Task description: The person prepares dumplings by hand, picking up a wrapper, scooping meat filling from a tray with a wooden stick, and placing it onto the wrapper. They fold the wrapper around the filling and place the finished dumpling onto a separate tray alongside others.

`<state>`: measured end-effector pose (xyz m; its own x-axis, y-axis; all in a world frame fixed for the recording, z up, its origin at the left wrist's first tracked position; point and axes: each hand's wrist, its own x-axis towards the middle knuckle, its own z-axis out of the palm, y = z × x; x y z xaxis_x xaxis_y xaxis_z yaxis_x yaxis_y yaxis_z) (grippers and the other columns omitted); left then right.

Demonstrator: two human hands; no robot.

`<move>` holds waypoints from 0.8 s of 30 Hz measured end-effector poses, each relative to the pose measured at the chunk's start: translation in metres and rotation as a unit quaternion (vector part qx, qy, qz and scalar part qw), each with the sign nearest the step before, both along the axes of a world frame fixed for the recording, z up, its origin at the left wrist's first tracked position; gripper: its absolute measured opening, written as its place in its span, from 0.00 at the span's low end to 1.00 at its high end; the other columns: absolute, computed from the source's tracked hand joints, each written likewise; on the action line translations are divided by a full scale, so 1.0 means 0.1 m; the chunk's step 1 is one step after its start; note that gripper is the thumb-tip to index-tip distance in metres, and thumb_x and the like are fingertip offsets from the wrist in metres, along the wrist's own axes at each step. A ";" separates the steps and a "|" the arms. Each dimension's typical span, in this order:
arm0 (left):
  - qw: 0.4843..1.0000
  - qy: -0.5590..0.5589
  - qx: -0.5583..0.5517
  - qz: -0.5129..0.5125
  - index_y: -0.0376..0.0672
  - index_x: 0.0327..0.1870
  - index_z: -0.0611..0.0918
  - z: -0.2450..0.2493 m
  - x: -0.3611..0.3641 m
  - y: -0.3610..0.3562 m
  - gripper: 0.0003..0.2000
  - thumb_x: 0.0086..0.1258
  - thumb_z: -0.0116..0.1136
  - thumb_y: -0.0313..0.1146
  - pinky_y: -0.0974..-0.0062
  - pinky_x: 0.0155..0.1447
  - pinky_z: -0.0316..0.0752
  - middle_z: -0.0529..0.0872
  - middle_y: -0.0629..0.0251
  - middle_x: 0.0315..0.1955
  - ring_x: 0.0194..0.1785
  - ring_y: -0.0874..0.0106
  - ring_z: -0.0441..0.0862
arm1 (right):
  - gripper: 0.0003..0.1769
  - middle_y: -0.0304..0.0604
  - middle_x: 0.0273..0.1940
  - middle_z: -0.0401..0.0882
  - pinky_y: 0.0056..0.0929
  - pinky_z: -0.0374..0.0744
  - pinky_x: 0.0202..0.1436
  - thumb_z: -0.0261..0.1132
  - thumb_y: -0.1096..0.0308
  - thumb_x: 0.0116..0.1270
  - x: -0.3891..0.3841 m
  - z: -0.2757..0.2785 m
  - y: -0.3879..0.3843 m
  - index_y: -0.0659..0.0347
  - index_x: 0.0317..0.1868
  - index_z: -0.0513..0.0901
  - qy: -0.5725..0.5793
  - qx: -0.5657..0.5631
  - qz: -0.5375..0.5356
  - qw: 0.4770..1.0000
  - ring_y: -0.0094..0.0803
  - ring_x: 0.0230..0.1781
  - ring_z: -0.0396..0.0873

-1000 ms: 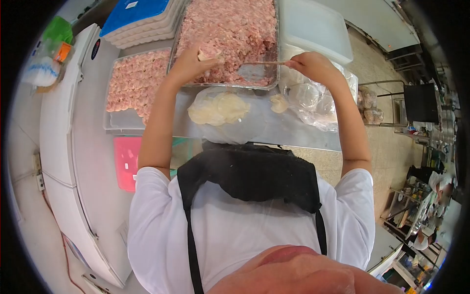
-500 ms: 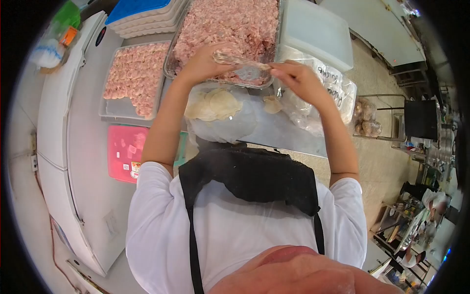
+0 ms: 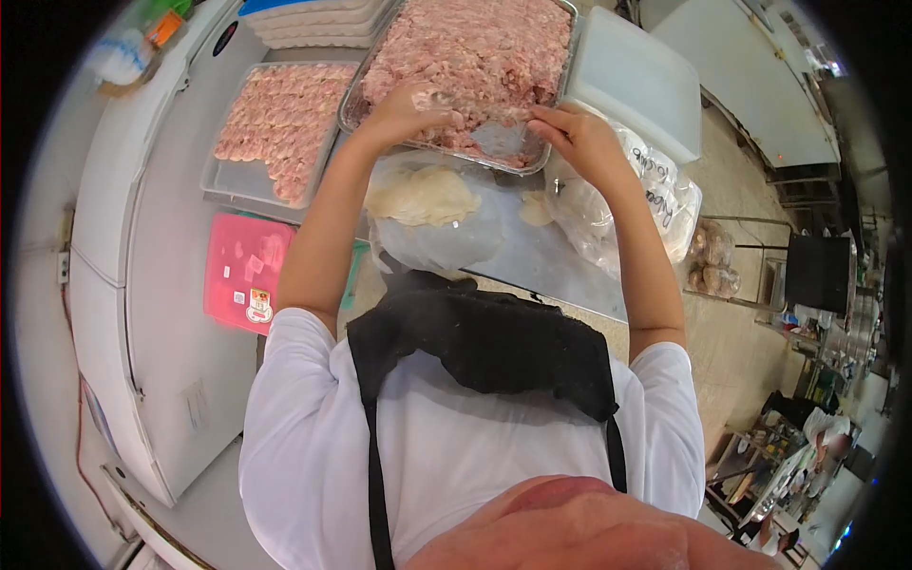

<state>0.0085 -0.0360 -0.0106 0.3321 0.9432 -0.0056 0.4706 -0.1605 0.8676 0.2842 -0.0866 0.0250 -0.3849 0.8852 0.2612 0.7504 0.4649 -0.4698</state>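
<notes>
Over the front left of a large metal tray [image 3: 350, 119] of pinkish minced filling [image 3: 465, 47], my left hand [image 3: 404, 116] is curled around something pale and partly blurred. My right hand [image 3: 579, 141], at the tray's front right corner, pinches the end of a thin pale utensil that points toward my left hand. Between the hands, a bare patch of tray bottom shows. Just below the tray, a stack of thin round wrappers [image 3: 427, 195] lies on clear plastic. One loose wrapper [image 3: 537, 208] sits to its right.
At left, a shallow tray [image 3: 233, 180] holds rows of filled pieces [image 3: 285, 114]. Stacked blue-lidded trays [image 3: 318, 28] stand behind it. Plastic-wrapped packs [image 3: 655, 204] and a translucent container [image 3: 636, 85] are at right. A pink lid [image 3: 228, 275] is lower left, beside a white freezer [image 3: 204, 313].
The view has shifted, so the trays appear farther right and the pink lid higher. Relative to the large tray, both hands sit slightly farther left. The utensil is less distinct.
</notes>
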 end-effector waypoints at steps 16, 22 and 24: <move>0.978 0.067 0.186 -0.063 0.39 0.59 0.76 0.36 -0.36 -0.23 0.31 0.54 0.70 0.43 0.67 0.55 0.75 0.83 0.54 0.49 0.51 0.62 0.81 | 0.22 0.56 0.48 0.81 0.31 0.76 0.53 0.59 0.54 0.69 -0.26 0.27 -0.28 0.64 0.53 0.81 0.158 -0.161 -0.005 0.974 0.44 0.47 0.81; 0.963 0.106 0.241 -0.061 0.36 0.57 0.77 0.21 -0.67 -0.15 0.31 0.54 0.72 0.42 0.67 0.62 0.70 0.81 0.52 0.52 0.56 0.59 0.78 | 0.17 0.48 0.40 0.83 0.33 0.78 0.43 0.61 0.57 0.68 -0.59 0.48 -0.27 0.58 0.50 0.83 -0.050 -0.003 -0.003 0.999 0.43 0.39 0.81; 0.979 0.073 0.180 -0.056 0.36 0.57 0.77 0.15 -0.82 -0.02 0.31 0.53 0.72 0.42 0.67 0.60 0.71 0.82 0.52 0.51 0.54 0.60 0.78 | 0.15 0.44 0.37 0.83 0.36 0.78 0.39 0.62 0.57 0.67 -0.83 0.52 -0.39 0.56 0.48 0.84 -0.067 0.048 -0.035 0.996 0.44 0.36 0.80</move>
<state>-0.0733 -0.0385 0.0047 0.4541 0.8506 0.2650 0.5469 -0.5009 0.6708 0.2017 -0.1261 0.0770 -0.3611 0.8841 0.2967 0.8351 0.4482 -0.3190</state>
